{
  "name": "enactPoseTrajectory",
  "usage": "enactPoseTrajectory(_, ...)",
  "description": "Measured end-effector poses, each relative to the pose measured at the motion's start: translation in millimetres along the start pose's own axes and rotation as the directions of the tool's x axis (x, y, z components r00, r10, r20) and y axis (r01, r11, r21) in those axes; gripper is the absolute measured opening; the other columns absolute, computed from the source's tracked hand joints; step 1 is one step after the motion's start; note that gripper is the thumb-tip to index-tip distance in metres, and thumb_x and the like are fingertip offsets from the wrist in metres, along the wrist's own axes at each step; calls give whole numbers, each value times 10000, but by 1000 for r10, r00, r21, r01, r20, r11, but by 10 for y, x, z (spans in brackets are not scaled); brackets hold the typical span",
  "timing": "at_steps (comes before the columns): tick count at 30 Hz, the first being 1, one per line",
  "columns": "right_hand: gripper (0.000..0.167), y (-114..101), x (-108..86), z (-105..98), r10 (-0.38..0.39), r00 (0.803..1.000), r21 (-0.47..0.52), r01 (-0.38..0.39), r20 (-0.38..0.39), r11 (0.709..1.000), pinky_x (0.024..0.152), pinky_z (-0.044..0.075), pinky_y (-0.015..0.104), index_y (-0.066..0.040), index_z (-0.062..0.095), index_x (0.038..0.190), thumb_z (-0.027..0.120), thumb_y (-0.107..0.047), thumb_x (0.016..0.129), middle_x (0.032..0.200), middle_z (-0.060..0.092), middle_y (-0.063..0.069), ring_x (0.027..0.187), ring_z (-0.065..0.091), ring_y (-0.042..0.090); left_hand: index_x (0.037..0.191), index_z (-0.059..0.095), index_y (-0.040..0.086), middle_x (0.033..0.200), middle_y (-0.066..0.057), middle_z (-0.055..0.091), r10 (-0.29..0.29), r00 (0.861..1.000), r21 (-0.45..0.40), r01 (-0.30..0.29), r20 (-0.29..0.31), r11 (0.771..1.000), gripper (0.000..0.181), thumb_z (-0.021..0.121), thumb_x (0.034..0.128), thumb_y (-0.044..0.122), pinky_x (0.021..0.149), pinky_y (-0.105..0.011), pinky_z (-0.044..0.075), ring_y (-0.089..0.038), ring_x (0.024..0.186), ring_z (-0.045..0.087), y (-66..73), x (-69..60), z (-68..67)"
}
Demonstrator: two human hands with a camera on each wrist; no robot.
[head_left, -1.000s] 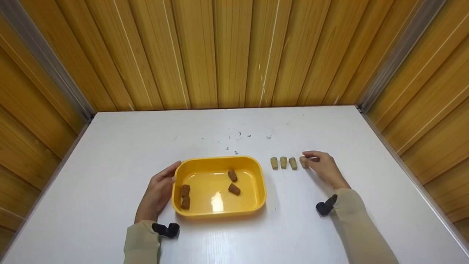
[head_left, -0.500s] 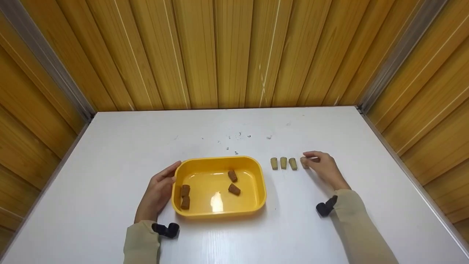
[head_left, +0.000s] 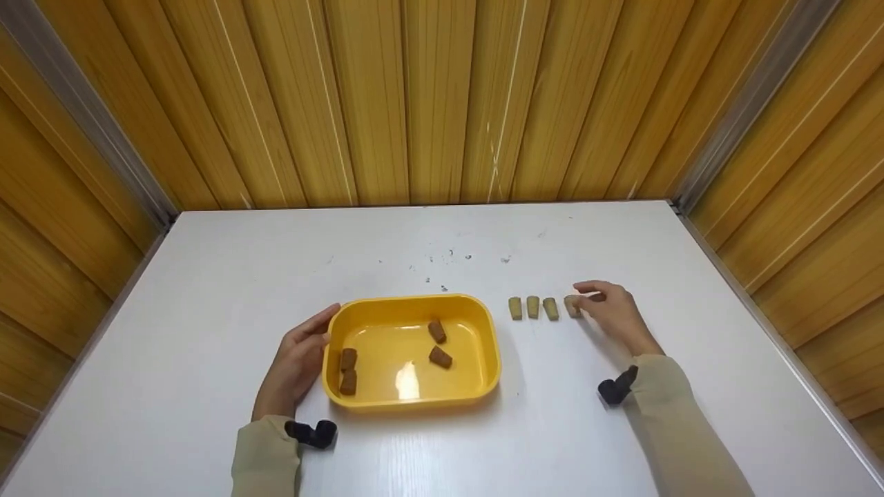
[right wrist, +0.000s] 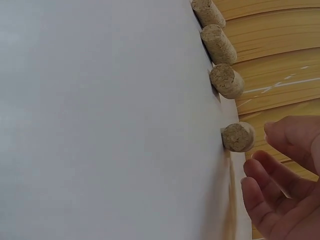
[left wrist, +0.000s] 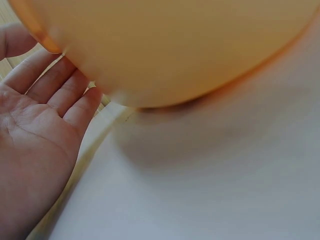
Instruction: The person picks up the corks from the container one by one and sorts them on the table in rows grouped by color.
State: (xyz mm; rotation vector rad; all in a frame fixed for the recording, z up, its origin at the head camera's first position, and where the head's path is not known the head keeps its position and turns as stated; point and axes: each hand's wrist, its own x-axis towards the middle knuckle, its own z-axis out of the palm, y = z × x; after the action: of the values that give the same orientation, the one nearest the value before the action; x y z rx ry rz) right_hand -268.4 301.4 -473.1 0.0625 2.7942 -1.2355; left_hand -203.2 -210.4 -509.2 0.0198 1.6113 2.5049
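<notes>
My left hand (head_left: 293, 362) rests against the left side of a yellow plastic tray (head_left: 414, 404), its fingers fairly straight along the outer wall in the left wrist view. Several brown tapered corks (head_left: 440, 357) lie inside the tray. On the table to its right is a row of pale tapered cork stoppers (head_left: 533, 307). Beside the rightmost pale cork (right wrist: 238, 137) is my right hand (head_left: 615, 314). In the right wrist view its thumb and fingers are spread loosely, with a small gap to that cork and nothing held.
A white table (head_left: 414, 455) carries everything, with small dark marks (head_left: 445, 259) on its surface behind the tray. Yellow wood-look walls (head_left: 428, 103) stand at the back and on both sides. A small black camera (head_left: 314, 435) sits at each wrist.
My right hand has drawn slightly back and to the right from the last pale cork, which now shows a little more. The left hand and the tray have stayed put.
</notes>
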Motion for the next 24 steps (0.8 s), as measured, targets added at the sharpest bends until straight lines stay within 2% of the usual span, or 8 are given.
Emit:
enactPoseTrajectory(4,396,-46,-3,-27,-33,999,-20,33,-9,999,784,486,221,-38,589,1291,586,-177,921,1272,598,187,1094,574,289,1435,408,-4,1385,22,551,0,1000,1,0,11,1000,534,481,907,-41,1066,-234,422,-95,1304,493,-1,2,-6)
enactPoseTrajectory(10,365,-154,-13,-49,-113,993,-43,111,-29,993,923,473,387,-16,608,1259,601,-151,920,1237,626,198,1125,572,341,1432,414,-6,1391,6,545,8,1000,9,-8,9,1000,530,460,906,-54,1058,-234,431,-102,1298,499,-3,2,-7)
enactPoseTrajectory(14,348,-242,-1,-49,-162,986,-60,160,-30,985,927,483,434,-2,622,1232,607,-173,929,1182,658,198,1098,594,349,1425,416,-21,1357,7,571,11,1000,-6,-11,-11,1000,532,455,897,-71,1045,-237,445,-107,1276,521,-1,0,5)
enactPoseTrajectory(18,357,-341,16,-43,-174,985,-75,173,-2,982,899,506,425,-11,626,1230,613,-204,929,1152,672,177,1077,608,329,1426,411,-27,1347,13,582,10,1000,-20,-11,-16,1000,530,451,899,-75,1043,-239,447,-106,1273,525,1,-3,13)
enactPoseTrajectory(24,365,-514,4,-33,-186,979,-89,194,83,977,897,523,420,-26,626,1238,617,-214,926,1160,674,152,1077,613,307,1424,415,-25,1339,25,590,13,1000,-8,-13,-19,1000,526,431,902,-85,1042,-230,445,-95,1272,525,-3,-5,15)
